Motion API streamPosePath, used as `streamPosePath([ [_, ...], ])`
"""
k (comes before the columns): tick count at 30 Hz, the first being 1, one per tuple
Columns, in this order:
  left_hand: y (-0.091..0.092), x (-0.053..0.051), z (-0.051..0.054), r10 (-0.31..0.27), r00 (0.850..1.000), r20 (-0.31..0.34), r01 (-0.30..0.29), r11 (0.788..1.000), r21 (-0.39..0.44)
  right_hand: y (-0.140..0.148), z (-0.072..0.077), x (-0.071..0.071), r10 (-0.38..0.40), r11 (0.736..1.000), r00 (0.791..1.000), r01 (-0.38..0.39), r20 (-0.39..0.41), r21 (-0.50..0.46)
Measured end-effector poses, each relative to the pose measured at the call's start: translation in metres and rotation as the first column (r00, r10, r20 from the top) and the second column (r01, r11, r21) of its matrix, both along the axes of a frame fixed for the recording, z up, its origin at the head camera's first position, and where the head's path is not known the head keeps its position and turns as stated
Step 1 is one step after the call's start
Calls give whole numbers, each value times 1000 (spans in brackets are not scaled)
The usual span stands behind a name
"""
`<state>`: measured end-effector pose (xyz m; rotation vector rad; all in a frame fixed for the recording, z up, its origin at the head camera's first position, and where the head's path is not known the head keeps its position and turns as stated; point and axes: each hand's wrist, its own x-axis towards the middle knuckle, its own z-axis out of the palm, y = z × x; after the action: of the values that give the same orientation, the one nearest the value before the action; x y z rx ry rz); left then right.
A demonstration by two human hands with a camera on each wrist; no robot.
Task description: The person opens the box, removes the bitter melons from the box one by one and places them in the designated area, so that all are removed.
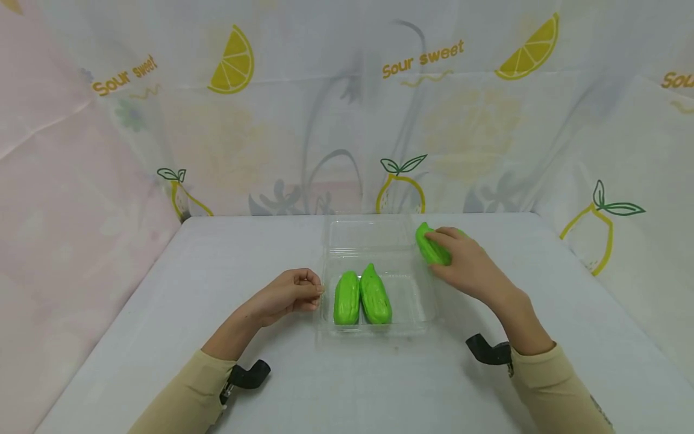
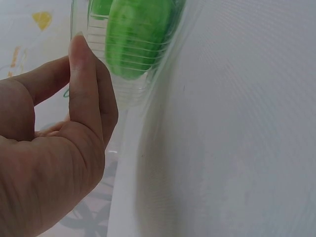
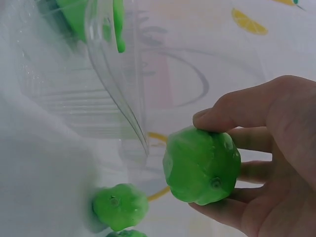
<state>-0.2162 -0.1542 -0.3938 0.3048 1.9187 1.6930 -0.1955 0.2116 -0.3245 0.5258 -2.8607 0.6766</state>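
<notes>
A clear plastic clamshell box (image 1: pixel 412 301) lies with its lid (image 1: pixel 368 235) folded back, away from me. Two bright green, ridged gourds (image 1: pixel 347 298) sit side by side in its left part. My left hand (image 1: pixel 287 295) pinches the box's left rim between thumb and fingers; the left wrist view shows the fingertips at the thin edge (image 2: pixel 79 19). Beyond the box's right side, my right hand (image 1: pixel 466 262) grips another green gourd (image 1: pixel 431 247), which is raised above the table in the right wrist view, thumb on one side and fingers on the other.
More green gourds (image 3: pixel 121 205) rest on the table right of the box, mostly hidden behind my right hand in the head view. The white tabletop (image 1: pixel 358 386) meets a printed fabric backdrop (image 1: pixel 293 132) at its far edge. Each sleeve carries a black wrist mount (image 1: pixel 488 349).
</notes>
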Motion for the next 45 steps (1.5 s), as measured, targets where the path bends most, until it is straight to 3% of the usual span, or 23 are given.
streamPosePath([
  [26,-1,0,-1,4,1000,5,-4,1000,5,51,-5,-20,-177,982,984,177,7,-64],
  [45,0,0,-1,19,1000,10,-19,1000,-9,77,-35,-34,-302,944,953,294,-28,-147],
])
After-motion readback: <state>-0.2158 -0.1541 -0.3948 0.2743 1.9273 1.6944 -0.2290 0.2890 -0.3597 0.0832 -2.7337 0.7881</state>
